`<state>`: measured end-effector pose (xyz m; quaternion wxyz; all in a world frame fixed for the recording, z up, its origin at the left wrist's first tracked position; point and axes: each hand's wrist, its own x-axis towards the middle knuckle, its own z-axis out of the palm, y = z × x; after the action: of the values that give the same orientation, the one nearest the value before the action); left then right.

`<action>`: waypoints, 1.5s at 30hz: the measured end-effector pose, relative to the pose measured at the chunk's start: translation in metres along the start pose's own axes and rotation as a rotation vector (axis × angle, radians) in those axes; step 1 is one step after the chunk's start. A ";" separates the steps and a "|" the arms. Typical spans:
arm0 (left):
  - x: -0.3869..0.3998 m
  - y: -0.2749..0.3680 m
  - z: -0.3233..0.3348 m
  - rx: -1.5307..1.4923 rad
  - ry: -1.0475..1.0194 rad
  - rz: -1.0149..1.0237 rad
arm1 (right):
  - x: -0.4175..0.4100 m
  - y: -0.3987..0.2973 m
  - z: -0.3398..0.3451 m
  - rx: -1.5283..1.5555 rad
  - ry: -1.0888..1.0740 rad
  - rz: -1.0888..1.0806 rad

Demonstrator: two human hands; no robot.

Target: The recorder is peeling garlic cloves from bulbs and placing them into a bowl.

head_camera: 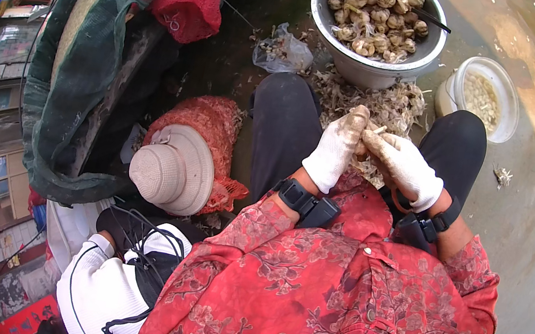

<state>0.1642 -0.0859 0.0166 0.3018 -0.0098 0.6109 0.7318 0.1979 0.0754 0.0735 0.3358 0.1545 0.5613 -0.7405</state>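
Above my lap, my left hand (pixel 340 145) and my right hand (pixel 403 165), both in white gloves with soiled fingers, meet at the fingertips. They pinch a piece of garlic (pixel 380 130); only a pale stem-like end shows, the rest hidden by the fingers. Beyond them stands a metal basin (pixel 368 65) heaped with unpeeled garlic bulbs (pixel 375 14). A dark thin handle (pixel 431 19) sticks out over its right rim. Garlic skins (pixel 391 105) lie piled on the ground between my knees and the basin. Right of it, a white plastic bucket (pixel 511 110) holds pale peeled cloves (pixel 480 100).
Left of my leg, a cream sun hat (pixel 173 169) lies on a red mesh sack (pixel 196 117). A person in a white sleeve (pixel 103 293) sits close on my left. Behind are green netting (pixel 84 65), a red mesh bag (pixel 188 5) and a clear plastic bag (pixel 285 52).
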 end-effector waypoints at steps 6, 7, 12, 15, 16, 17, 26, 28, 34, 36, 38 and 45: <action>0.000 0.000 -0.001 -0.239 0.033 -0.189 | 0.005 0.006 0.000 -0.436 0.103 -0.211; -0.001 0.002 -0.001 -0.247 0.030 -0.195 | 0.005 0.004 0.001 -0.435 0.103 -0.210; 0.003 0.007 0.004 -0.304 0.043 -0.243 | 0.016 0.024 -0.001 -0.119 0.091 -0.238; 0.002 0.013 0.005 -0.298 0.024 -0.280 | 0.014 0.025 -0.004 -0.290 0.120 -0.313; 0.002 0.014 0.005 -0.280 0.006 -0.277 | 0.012 0.022 -0.004 -0.289 0.120 -0.312; 0.002 0.014 0.003 -0.280 0.006 -0.279 | 0.011 0.018 -0.003 -0.397 0.137 -0.287; 0.012 0.007 -0.001 -0.443 0.023 -0.267 | -0.003 0.003 0.009 -0.839 0.025 -0.299; 0.018 0.007 -0.005 -0.460 0.029 -0.248 | -0.002 0.009 0.014 -0.988 -0.010 -0.401; 0.014 0.029 0.005 -0.546 0.116 -0.292 | -0.002 0.013 0.004 -1.014 0.043 -0.341; 0.012 0.032 0.001 -0.575 0.131 -0.310 | -0.006 0.005 0.002 -0.986 0.084 -0.281; 0.009 0.036 -0.004 -0.496 0.096 -0.309 | -0.009 0.000 -0.001 -0.883 0.158 -0.231; 0.007 0.031 0.003 -0.480 0.172 -0.272 | -0.009 0.007 -0.009 -0.629 0.247 -0.273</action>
<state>0.1455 -0.0819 0.0422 0.3331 -0.2249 0.4369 0.8047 0.2072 0.0860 0.0709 0.1946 0.0559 0.8133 -0.5455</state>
